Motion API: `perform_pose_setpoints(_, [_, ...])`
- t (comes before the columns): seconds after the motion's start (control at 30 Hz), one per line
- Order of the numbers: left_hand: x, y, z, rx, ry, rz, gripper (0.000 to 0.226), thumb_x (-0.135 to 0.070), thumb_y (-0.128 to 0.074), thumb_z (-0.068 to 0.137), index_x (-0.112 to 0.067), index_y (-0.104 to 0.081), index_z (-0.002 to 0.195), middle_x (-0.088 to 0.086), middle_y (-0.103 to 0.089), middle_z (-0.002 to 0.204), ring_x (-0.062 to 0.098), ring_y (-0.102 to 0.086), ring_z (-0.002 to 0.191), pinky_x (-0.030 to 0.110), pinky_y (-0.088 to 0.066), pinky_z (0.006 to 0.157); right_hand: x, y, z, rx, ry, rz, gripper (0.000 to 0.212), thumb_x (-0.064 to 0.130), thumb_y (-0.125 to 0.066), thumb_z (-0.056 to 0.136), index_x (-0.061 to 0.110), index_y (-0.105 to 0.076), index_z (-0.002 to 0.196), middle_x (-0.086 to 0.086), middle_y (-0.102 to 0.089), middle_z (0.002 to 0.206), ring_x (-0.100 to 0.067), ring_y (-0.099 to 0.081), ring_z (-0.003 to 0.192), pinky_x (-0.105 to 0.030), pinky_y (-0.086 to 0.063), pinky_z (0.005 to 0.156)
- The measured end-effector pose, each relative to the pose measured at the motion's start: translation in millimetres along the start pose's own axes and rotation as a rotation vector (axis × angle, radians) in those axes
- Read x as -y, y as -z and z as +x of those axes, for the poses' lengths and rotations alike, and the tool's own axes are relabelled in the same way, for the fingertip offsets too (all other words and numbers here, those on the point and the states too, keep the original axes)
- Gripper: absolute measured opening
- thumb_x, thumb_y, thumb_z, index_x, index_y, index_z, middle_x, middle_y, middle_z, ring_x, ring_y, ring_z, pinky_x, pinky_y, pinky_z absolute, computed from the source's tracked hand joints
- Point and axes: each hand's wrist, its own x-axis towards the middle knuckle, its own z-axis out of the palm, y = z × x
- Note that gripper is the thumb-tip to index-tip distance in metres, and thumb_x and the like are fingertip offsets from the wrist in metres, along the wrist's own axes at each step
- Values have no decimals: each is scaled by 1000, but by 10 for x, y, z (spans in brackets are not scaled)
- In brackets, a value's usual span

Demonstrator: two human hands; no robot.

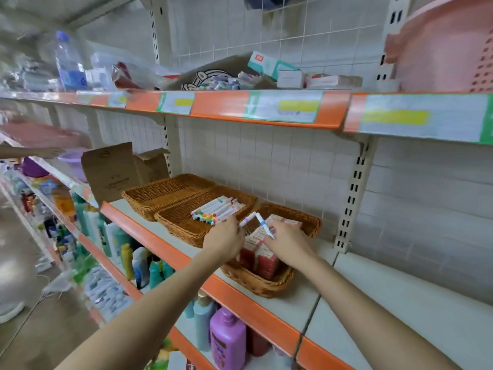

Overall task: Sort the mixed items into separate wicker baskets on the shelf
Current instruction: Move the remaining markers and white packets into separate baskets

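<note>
Where legible, no readable labels [298,106].

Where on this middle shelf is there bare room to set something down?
Bare white shelf board lies right of the red-box wicker basket, toward the slotted upright. The far-left wicker basket looks empty. It is crowded where the left hand and right hand hold white markers over the marker-filled middle basket.

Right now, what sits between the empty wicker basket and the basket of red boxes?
In the head view, the basket of markers lies between the empty basket and the basket of red boxes.
</note>
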Motion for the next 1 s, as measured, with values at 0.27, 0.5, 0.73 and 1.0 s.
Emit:
perform_pose_setpoints(0.27, [695,143,606,53,-86,-2,24,-28,-33,101,-7,-45,100,17,-63,103,34,-58,94,37,-43,74,527,-481,585,-12,-135,8,26,29,-51,91,17,-56,114,-3,-59,90,-24,-57,77,-31,-42,58])
perform_pose_setpoints(0.5, [1315,285,1095,83,-109,1,31,-30,-34,99,-7,-49,111,17,-61,110,37,-58,98,37,-42,74,1018,-888,991,-54,-207,-7,28,34,-53,91,16,-58,112,-10,-64,110,-31,-61,99,-30,-42,67])
perform_pose_setpoints(0.73, [1522,164,1505,152,-132,-91,25,-26,-40,97,-7,-50,109,14,-62,107,34,-59,96,35,-42,72,1108,-971,1315,-32,-284,-31,29,25,-50,90,9,-59,113,-15,-64,106,-30,-60,88,-29,-41,63])
perform_pose_setpoints(1.0, [1478,-29,2046,186,-149,-136,18,-22,-50,93,-6,-59,94,11,-61,103,24,-59,89,27,-40,68,949,-1008,1867,20,-304,-157,6,12,-50,90,9,-55,90,-8,-58,90,-24,-53,78,-24,-24,44])
